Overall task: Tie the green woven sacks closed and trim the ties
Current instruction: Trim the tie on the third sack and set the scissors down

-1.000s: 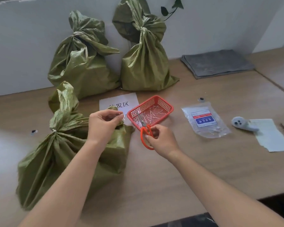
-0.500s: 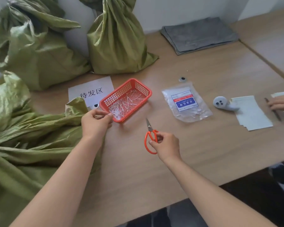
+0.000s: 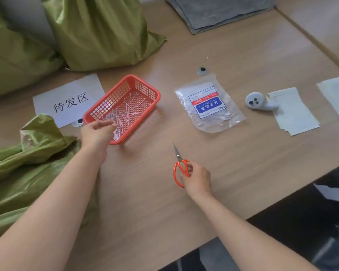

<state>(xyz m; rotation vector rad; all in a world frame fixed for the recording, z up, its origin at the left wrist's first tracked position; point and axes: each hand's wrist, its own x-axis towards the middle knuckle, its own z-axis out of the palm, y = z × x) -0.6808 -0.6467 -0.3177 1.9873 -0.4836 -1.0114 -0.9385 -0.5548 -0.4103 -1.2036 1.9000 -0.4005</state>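
A green woven sack (image 3: 25, 173) lies on the table at my left, under my left forearm. Two more green sacks (image 3: 98, 30) stand at the back left against the wall. My left hand (image 3: 97, 132) reaches over the near corner of the red mesh basket (image 3: 145, 89), fingers loosely apart above the white tie offcuts (image 3: 123, 116) inside. My right hand (image 3: 197, 178) grips the orange-handled scissors (image 3: 179, 166), blades shut and pointing away, low over the table.
A paper sign with characters (image 3: 67, 100) lies left of the basket. A clear bag of cable ties (image 3: 209, 106) lies in the middle. A grey roller (image 3: 255, 100), paper slips (image 3: 294, 112) and a folded grey cloth (image 3: 219, 12) lie to the right and back. The table edge runs near right.
My left hand moved from the sack to over the basket and its fingers opened. My right hand brought the scissors down toward the table. The view shifted right and down.
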